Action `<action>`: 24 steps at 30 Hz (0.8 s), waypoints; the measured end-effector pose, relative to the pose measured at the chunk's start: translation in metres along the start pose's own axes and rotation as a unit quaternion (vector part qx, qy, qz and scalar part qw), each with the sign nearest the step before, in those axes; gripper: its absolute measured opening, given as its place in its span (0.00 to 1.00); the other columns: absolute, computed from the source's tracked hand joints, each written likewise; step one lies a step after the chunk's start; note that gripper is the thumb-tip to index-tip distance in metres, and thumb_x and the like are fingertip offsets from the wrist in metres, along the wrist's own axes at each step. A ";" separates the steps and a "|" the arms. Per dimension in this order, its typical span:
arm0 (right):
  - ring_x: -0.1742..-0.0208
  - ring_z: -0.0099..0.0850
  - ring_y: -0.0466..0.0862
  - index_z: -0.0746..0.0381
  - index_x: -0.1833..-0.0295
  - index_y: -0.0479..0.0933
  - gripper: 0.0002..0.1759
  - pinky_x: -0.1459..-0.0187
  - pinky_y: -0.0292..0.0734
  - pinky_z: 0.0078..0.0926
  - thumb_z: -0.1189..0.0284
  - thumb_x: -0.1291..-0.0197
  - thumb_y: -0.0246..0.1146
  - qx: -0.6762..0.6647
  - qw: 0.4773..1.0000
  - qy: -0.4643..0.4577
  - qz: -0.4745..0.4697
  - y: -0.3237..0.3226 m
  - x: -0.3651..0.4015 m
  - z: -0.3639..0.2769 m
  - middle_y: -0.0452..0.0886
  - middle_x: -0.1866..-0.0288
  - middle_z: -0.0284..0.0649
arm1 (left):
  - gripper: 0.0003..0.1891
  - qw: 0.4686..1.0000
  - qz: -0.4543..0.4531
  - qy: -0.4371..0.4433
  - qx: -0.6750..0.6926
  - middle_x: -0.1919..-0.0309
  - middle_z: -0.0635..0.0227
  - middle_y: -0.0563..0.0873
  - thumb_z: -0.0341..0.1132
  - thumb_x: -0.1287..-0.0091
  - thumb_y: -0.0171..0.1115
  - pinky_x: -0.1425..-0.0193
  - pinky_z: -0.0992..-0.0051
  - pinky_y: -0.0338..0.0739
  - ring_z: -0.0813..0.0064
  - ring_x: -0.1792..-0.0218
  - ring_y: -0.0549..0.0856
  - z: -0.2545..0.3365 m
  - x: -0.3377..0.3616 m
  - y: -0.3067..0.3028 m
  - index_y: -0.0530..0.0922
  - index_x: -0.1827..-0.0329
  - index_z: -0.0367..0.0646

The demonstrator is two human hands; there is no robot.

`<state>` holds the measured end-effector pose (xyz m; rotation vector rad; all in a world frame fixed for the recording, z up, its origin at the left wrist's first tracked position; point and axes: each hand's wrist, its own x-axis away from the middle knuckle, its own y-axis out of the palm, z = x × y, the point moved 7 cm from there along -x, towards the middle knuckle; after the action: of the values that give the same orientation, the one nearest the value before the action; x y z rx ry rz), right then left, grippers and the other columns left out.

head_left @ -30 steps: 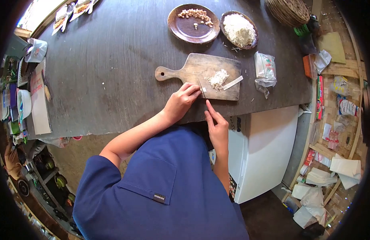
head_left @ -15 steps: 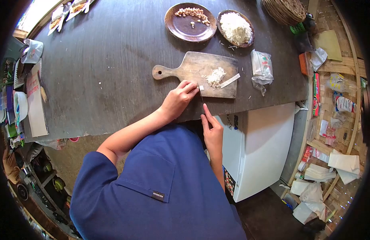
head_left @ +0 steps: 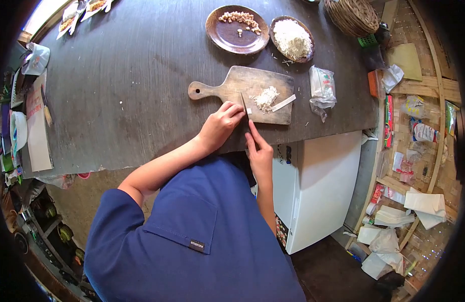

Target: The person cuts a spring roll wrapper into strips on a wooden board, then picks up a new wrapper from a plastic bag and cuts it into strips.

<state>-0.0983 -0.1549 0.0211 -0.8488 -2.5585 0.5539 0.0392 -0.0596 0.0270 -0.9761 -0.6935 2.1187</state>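
- Left hand (head_left: 219, 126): reaching in from the left, wrist over the desk (head_left: 116, 90), fingers bent and drawn together, tips at the near edge of the board; what they pinch, I cannot tell.
- Right hand (head_left: 260, 151): palm off the near edge, index finger extended, closed on the slim dark-bladed knife (head_left: 244, 103), blade angled far and slightly left.
- Small white piece (head_left: 249, 111): flat, just right of the blade.
- Thin white shreds (head_left: 266, 98): loose heap right of the knife; a long pale strip (head_left: 283, 103) beside it, reaching the right edge.
- Pale wooden cutting board (head_left: 242, 80): worn, handle left, near the desk's near edge.
- Surroundings: white plastic packet (head_left: 323, 85) to the right; round brown plate (head_left: 232, 35) and smaller brown dish (head_left: 304, 60) beyond; wide dark wood left of the handle.
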 end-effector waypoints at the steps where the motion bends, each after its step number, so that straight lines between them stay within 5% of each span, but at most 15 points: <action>1: 0.73 0.16 0.66 0.49 0.21 0.79 0.25 0.71 0.67 0.21 0.70 0.20 0.67 -0.027 1.000 0.007 -0.006 0.002 -0.006 -0.004 0.73 0.69 0.25 | 0.15 1.000 -0.004 -0.005 -0.001 0.48 0.64 0.87 0.27 0.38 0.71 0.42 0.68 0.87 0.61 0.45 0.86 0.001 0.000 0.000 0.87 0.48 0.37; 8: 0.71 0.14 0.67 0.48 0.21 0.78 0.25 0.69 0.67 0.19 0.71 0.19 0.66 0.041 0.998 -0.042 0.020 -0.007 0.019 -0.004 0.74 0.69 0.24 | 0.14 0.999 0.018 -0.012 0.042 0.50 0.65 0.88 0.27 0.38 0.71 0.43 0.68 0.87 0.61 0.46 0.86 -0.006 -0.002 0.002 0.88 0.49 0.37; 10: 0.67 0.28 0.76 0.43 0.23 0.80 0.24 0.57 0.78 0.34 0.67 0.21 0.67 0.039 0.997 0.061 -0.008 -0.005 0.018 0.000 0.81 0.67 0.48 | 0.13 1.000 0.021 0.003 0.017 0.50 0.66 0.88 0.27 0.38 0.71 0.43 0.67 0.87 0.61 0.47 0.87 -0.004 -0.002 -0.001 0.89 0.50 0.37; 14: 0.65 0.29 0.76 0.45 0.23 0.81 0.23 0.55 0.78 0.32 0.67 0.20 0.67 -0.028 1.000 0.012 0.004 0.007 -0.009 -0.007 0.81 0.65 0.48 | 0.12 1.000 0.014 0.007 0.016 0.49 0.65 0.89 0.27 0.38 0.71 0.43 0.67 0.87 0.61 0.47 0.87 -0.003 -0.003 -0.005 0.89 0.51 0.37; 16: 0.65 0.27 0.76 0.46 0.23 0.80 0.23 0.55 0.78 0.31 0.67 0.20 0.67 -0.019 1.000 0.008 0.008 0.005 -0.006 -0.004 0.82 0.65 0.46 | 0.12 1.000 0.018 0.003 0.023 0.49 0.65 0.89 0.27 0.38 0.71 0.43 0.67 0.87 0.61 0.46 0.87 -0.003 -0.001 -0.004 0.89 0.51 0.37; 18: 0.73 0.13 0.64 0.47 0.21 0.79 0.25 0.73 0.62 0.18 0.70 0.20 0.67 -0.025 1.000 0.000 0.017 0.000 0.009 -0.005 0.70 0.71 0.23 | 0.13 0.999 0.024 -0.006 0.032 0.49 0.65 0.89 0.27 0.39 0.71 0.43 0.67 0.87 0.62 0.46 0.87 -0.005 -0.002 -0.005 0.89 0.51 0.37; 24: 0.73 0.14 0.64 0.46 0.21 0.79 0.25 0.73 0.63 0.18 0.69 0.20 0.67 0.007 1.000 -0.008 0.026 0.007 0.003 -0.003 0.72 0.71 0.23 | 0.12 1.000 0.018 -0.001 0.025 0.48 0.65 0.89 0.26 0.39 0.71 0.42 0.67 0.87 0.61 0.46 0.87 -0.004 -0.002 -0.005 0.89 0.52 0.36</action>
<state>-0.0962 -0.1468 0.0206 -0.9111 -2.5501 0.5940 0.0455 -0.0576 0.0293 -0.9671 -0.6245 2.1584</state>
